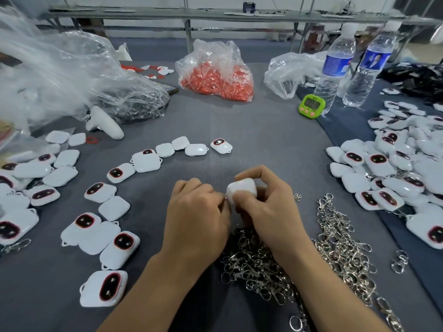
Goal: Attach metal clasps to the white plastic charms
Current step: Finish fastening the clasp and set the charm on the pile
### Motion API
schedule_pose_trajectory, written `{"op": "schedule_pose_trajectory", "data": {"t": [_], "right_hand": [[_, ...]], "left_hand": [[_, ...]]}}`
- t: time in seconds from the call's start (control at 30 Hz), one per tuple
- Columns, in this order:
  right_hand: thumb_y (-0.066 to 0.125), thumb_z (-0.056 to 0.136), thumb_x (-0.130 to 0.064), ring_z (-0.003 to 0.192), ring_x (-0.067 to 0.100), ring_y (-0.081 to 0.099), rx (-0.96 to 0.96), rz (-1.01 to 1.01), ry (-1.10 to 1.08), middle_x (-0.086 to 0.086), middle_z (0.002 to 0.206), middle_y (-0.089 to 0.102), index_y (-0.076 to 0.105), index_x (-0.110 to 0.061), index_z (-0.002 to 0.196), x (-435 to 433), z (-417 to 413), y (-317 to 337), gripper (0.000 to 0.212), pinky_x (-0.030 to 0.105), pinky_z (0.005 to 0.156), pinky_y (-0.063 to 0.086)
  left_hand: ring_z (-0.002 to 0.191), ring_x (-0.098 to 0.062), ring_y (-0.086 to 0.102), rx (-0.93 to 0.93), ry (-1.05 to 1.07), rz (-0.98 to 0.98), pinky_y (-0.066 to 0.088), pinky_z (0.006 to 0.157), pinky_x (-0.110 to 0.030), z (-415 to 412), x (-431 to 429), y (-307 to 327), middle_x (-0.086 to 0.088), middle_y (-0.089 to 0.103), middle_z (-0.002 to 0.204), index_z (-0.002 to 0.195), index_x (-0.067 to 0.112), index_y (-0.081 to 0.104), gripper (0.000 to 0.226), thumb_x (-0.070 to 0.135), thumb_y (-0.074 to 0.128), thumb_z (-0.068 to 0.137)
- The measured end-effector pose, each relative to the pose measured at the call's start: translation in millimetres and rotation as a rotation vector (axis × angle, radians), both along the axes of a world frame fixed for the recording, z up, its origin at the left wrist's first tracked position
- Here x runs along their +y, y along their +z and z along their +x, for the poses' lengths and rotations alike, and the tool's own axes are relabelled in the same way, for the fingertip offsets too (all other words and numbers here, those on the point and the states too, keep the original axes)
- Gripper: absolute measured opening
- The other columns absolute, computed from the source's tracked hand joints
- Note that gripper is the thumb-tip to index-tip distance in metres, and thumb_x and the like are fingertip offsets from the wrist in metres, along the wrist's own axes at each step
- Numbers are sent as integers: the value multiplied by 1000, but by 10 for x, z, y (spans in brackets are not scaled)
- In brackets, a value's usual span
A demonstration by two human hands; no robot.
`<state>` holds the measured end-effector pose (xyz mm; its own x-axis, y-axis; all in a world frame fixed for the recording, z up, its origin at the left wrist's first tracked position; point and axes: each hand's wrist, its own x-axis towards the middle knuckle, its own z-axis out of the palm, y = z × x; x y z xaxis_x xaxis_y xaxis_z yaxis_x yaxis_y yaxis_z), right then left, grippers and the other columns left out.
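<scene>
**Item 1. White charm (pixel 242 190).** It is sitting just above the bench (pixel 263 140), near the middle of the near edge, and both hands are holding it.

**Item 2. Right hand (pixel 271 212).** Its fingers and thumb are curling round the charm from the right and gripping its body. Its forearm is lying over the clasp pile.

**Item 3. Left hand (pixel 196 212).** Its fingers are curling in, with the tips pinching at the charm's left edge. They are hiding whatever they hold, so I cannot tell whether a clasp is between them.

**Item 4. Metal clasps (pixel 263 264).** They are lying in a tangled heap under the wrists and spreading toward the near right corner.

**Item 5. Loose charms (pixel 146 161).** These are curving in a row across the left half of the bench. A heap of charms (pixel 395 168) is piling up along the right edge, and some there seem to be carrying metal rings.

**Handling note (judgement).** The step in hand is probably the joining of a clasp to the charm's small side loop.
- The right hand should be keeping the charm steady, with the loop turned toward the left fingertips.
- The left hand should be feeding the clasp's opening squarely through the loop, not forcing it, since the thin plastic loop may be liable to snap.
- A single clasp is best drawn free of the heap first, as the clasps are tangling together.
</scene>
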<state>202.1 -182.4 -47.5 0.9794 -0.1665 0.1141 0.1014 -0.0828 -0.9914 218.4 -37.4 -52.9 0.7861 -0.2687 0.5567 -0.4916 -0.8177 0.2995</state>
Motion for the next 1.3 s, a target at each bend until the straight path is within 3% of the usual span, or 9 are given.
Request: {"op": "schedule_pose_trajectory", "data": {"t": [0.13,0.23,0.3,0.47,0.67,0.83,0.93,1.03,1.3], "right_hand": [[56,91,6,42,19,43,138,415,58,11,61,60,68,-11,95,-98,35,80,22,26,41,35],[53,92,4,39,19,40,203,503,84,12,59,56,69,-10,96,-141,52,100,21,27,42,31],[56,89,7,40,18,41,150,412,44,12,60,59,70,-13,91,-137,18,92,24,25,41,33],[70,82,-10,52,13,54,-81,-247,-3,1,63,65,66,-29,88,27,-92,13,21,28,47,46],[68,84,-4,51,13,57,98,-61,-6,0,64,68,70,-27,90,-60,-12,48,24,29,48,47],[73,86,-5,53,18,58,181,-207,104,15,72,73,77,-20,90,-276,34,87,17,31,54,42],[73,77,4,64,17,65,64,444,51,15,90,75,78,-14,93,-510,35,168,24,21,56,49],[70,77,-1,96,11,71,-96,999,60,4,127,72,67,-15,128,-757,8,188,53,21,79,55],[72,67,3,73,13,71,-19,319,122,14,89,78,80,-14,84,-368,34,119,25,19,68,55]], "left_hand": [[67,-5,62,487,-136,-637,48,66,-21,21,-58,114,11,71,67,79,33,80,9,34,71,79],[55,-2,51,673,-190,-836,42,57,-15,42,-67,136,9,64,56,78,33,82,9,27,76,81],[52,-3,47,620,-152,-718,39,55,-13,33,-72,109,9,58,51,72,29,81,9,27,76,80],[57,-16,33,76,-64,19,25,65,-31,-32,-49,39,4,44,49,48,18,53,31,29,49,77],[64,-15,47,125,100,-166,32,74,-29,1,-20,6,9,58,58,70,25,76,7,24,76,77],[66,-7,48,163,183,-390,50,75,-42,3,-9,91,15,53,54,75,33,78,16,21,87,70],[64,-7,49,135,229,-398,51,75,-46,7,21,109,15,54,54,73,32,77,14,19,84,75],[64,-11,48,146,252,-354,51,75,-46,31,31,109,18,53,54,74,32,78,14,19,82,77],[87,-23,62,9,336,-79,33,89,-37,23,78,-16,9,75,85,90,26,80,19,17,82,73]]}}
